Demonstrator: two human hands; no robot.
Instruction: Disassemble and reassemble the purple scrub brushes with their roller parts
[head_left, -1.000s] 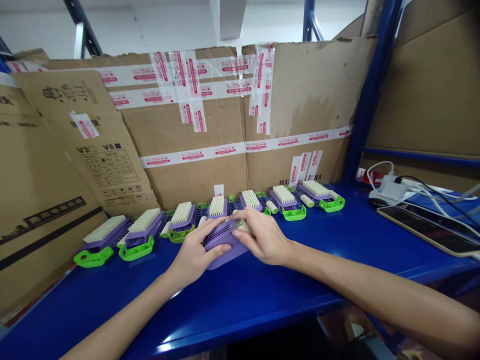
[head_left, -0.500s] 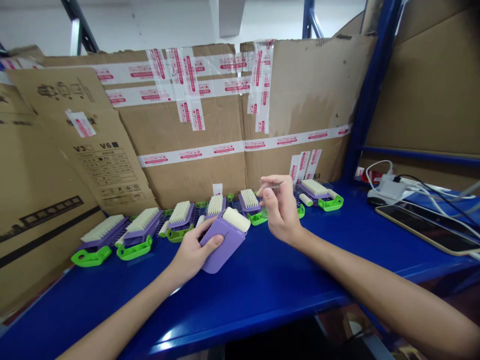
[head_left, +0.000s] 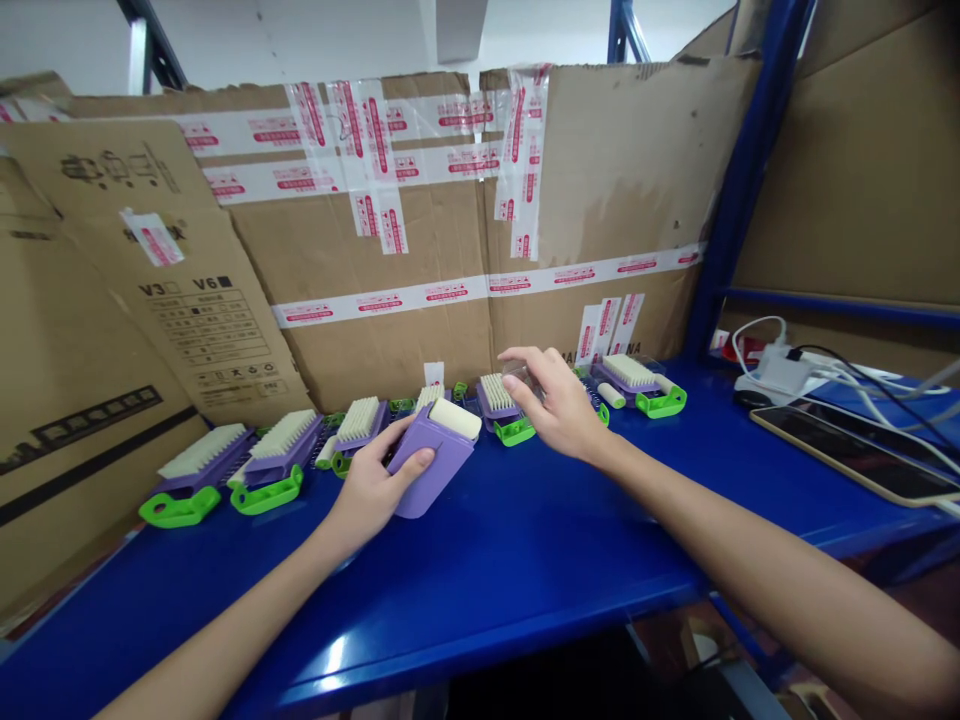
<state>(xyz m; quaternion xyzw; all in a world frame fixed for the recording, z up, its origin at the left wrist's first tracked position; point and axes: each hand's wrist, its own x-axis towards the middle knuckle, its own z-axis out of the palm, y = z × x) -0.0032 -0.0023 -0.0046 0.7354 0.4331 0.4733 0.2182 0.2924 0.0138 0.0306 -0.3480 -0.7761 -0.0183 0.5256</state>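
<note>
My left hand (head_left: 377, 490) grips a purple plastic case (head_left: 437, 470), tilted above the blue tabletop, with its thumb on the front face. A cream roller (head_left: 454, 421) sits in the upper end of that case. To its right, my right hand (head_left: 556, 402) is raised with thumb and fingers apart. Something clear shows faintly behind its fingers; I cannot tell whether they touch it. Beyond the hands stands a row of purple brushes with cream bristles (head_left: 283, 434), several with a green plastic piece (head_left: 268, 491) in front. One brush (head_left: 496, 393) is just left of my right fingertips.
Tall cardboard panels (head_left: 375, 240) with red-and-white tape stand behind the row. On the right, a phone (head_left: 862, 455) lies beside a white charger (head_left: 780, 370) and tangled cables. A blue metal post (head_left: 739, 200) rises at the back right of the blue tabletop (head_left: 487, 570).
The purple case has moved slightly left and up with my left hand. My right hand's fingers have spread from a pinch around a clear piece.
</note>
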